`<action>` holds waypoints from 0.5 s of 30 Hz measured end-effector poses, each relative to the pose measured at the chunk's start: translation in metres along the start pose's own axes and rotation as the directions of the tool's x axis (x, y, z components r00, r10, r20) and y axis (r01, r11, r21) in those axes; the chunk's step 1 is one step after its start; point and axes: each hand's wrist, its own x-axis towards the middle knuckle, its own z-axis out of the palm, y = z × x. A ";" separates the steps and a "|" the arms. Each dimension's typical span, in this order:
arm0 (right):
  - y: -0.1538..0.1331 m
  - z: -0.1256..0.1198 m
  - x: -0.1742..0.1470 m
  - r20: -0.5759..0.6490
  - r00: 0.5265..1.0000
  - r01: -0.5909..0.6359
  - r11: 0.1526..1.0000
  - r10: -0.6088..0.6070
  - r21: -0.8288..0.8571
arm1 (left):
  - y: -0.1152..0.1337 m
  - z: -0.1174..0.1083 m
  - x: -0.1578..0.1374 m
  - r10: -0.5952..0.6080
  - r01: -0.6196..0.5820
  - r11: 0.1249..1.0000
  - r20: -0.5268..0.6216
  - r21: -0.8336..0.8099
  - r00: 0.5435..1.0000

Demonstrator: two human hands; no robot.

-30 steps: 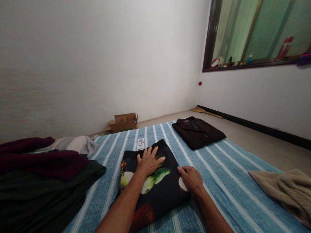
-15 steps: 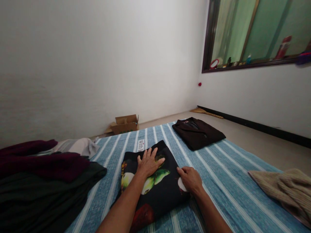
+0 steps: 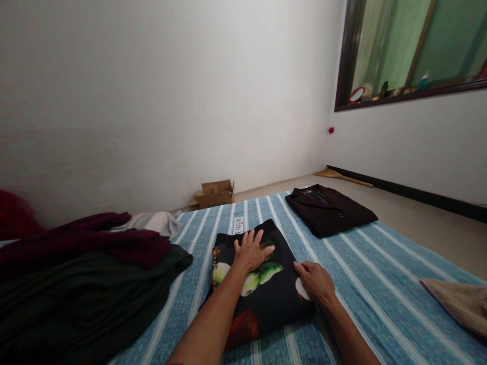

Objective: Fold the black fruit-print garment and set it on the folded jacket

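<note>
If the garment was tugged by the edge-pinching right hand, creases beneath the splayed left hand were risked.

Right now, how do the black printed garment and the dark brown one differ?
The black garment carries a colourful print; the brown garment is mostly plain. Your left hand and right hand touch the black garment; neither touches the brown garment. The black garment lies nearer you than the brown garment. Both lie folded on the striped sheet.

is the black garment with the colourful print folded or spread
Folded: the garment is a compact, squared bundle, left hand on top, right hand at its edge.
</note>
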 end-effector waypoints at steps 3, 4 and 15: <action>0.002 0.000 0.001 0.023 1.000 0.004 1.000 -0.004 0.005 | 0.000 -0.001 -0.001 -0.002 0.003 0.999 0.018 -0.039 1.000; 0.003 0.001 0.001 0.031 0.999 0.005 1.000 -0.005 0.007 | 0.000 -0.002 -0.001 -0.003 0.005 0.999 0.031 -0.047 1.000; 0.009 0.004 0.002 0.054 0.998 0.015 1.000 -0.016 0.025 | -0.013 -0.034 -0.032 0.023 -0.021 0.998 -0.039 0.055 0.999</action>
